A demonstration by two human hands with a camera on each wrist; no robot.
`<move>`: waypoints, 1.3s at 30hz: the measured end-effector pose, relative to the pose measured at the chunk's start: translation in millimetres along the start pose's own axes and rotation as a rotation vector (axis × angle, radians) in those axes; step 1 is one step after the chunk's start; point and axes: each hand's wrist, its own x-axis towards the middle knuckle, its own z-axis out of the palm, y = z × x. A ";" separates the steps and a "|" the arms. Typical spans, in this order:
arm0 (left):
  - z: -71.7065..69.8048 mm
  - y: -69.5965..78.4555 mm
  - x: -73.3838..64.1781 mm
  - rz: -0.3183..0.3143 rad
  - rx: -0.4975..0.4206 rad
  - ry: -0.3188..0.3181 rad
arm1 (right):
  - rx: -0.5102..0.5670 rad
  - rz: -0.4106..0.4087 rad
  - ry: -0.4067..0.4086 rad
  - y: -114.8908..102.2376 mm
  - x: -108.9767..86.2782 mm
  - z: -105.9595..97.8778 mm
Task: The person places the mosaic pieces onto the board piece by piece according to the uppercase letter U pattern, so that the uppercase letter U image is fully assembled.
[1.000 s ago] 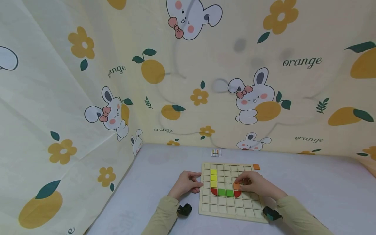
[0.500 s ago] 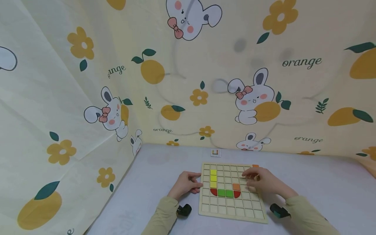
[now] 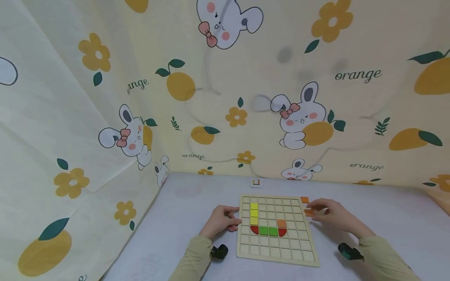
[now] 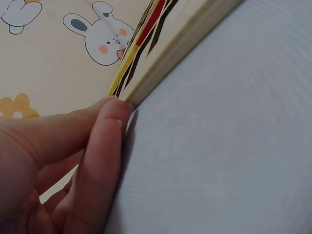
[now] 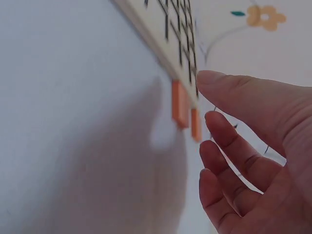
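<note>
A wooden grid board point(image 3: 268, 249) lies on the table. Set in its cells are a column of yellow tiles point(image 3: 254, 213), two rounded red tiles point(image 3: 282, 232), two green tiles point(image 3: 268, 231) and one orange tile point(image 3: 281, 223). My left hand point(image 3: 221, 219) rests its fingertips point(image 4: 119, 109) against the board's left edge. Off the right edge, my right hand point(image 3: 332, 215) hovers with thumb and fingers apart, beside a loose orange tile point(image 3: 309, 212). Another orange tile point(image 3: 304, 200) lies just behind it. In the right wrist view, nothing is between the fingers.
A small pattern card point(image 3: 257, 183) with a coloured U shape lies behind the board. A printed curtain point(image 3: 260, 132) hangs at the back and left of the white table point(image 3: 197, 191). Each wrist carries a small black camera point(image 3: 219, 252).
My right hand has let go of the orange tile in the board and moved right, past the board's edge, to the loose orange tiles. My left hand stays at the left edge.
</note>
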 end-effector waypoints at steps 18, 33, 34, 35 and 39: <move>-1.1 0.5 -0.9 0.000 -0.008 -0.011 | 0.051 0.102 -0.035 18.4 3.6 2.1; -1.4 0.3 -1.4 0.004 -0.007 -0.008 | 0.007 0.111 -0.018 22.0 7.1 3.8; -1.4 0.5 -1.5 0.006 -0.007 -0.008 | 0.003 0.107 -0.016 21.7 6.7 3.1; -1.4 0.9 -1.8 0.007 -0.007 -0.007 | -0.005 0.105 -0.011 21.0 6.5 2.4; -1.6 1.3 -2.2 0.009 -0.006 -0.005 | -0.020 0.092 0.004 18.9 6.0 -0.8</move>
